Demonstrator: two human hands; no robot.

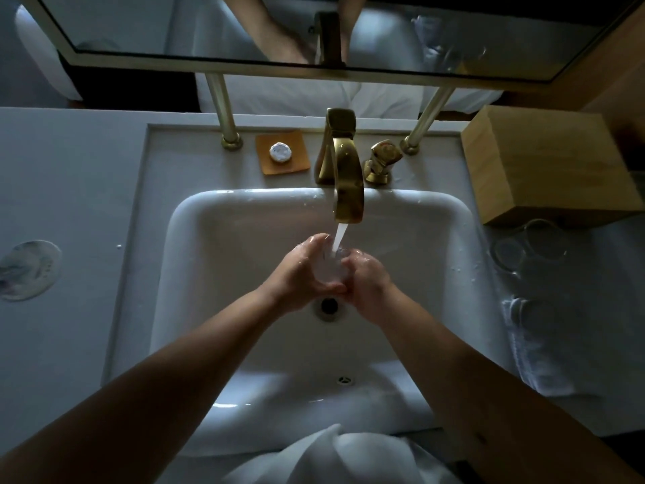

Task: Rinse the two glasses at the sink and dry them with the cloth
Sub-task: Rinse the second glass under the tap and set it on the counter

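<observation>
Both hands (left hand [303, 270], right hand [366, 284]) grip one glass [328, 270] between them under running water [340, 235].

bare arms, white clothing

both forearms are bare from elbow to wrist, with no sleeves reaching down them. the left hand [300, 274] and right hand [370, 284] wear no gloves, and no rings or watch show in this dim light. low at the front, a white garment [335, 455] lies in soft, rumpled folds.
</observation>
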